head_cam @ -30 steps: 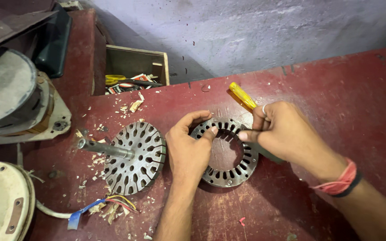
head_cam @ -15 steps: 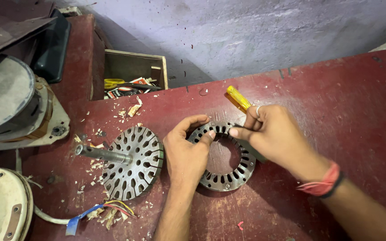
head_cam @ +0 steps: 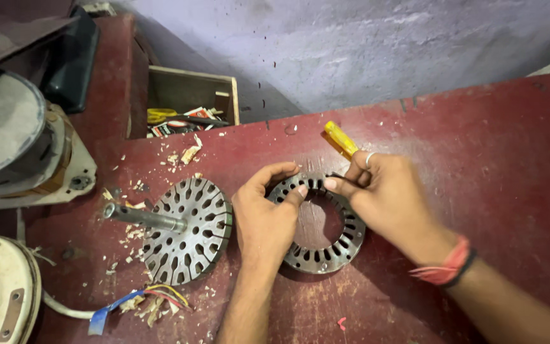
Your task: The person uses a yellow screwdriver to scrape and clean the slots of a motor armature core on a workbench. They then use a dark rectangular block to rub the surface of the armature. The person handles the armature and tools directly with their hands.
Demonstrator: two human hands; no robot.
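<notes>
Stator ring (head_cam: 326, 255) lies bare of windings, steadied by the left hand (head_cam: 265, 220) while the right hand (head_cam: 383, 191) grips a yellow-handled screwdriver (head_cam: 340, 139) at its slots.

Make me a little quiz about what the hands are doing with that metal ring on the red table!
1. True or false: the left hand rests on the slotted metal ring.
2. What colour is the handle of the screwdriver in the right hand?
3. The rotor disc with a shaft lies: A) left of the ring, B) inside the wooden box.

Key: 1 true; 2 yellow; 3 A.
</notes>
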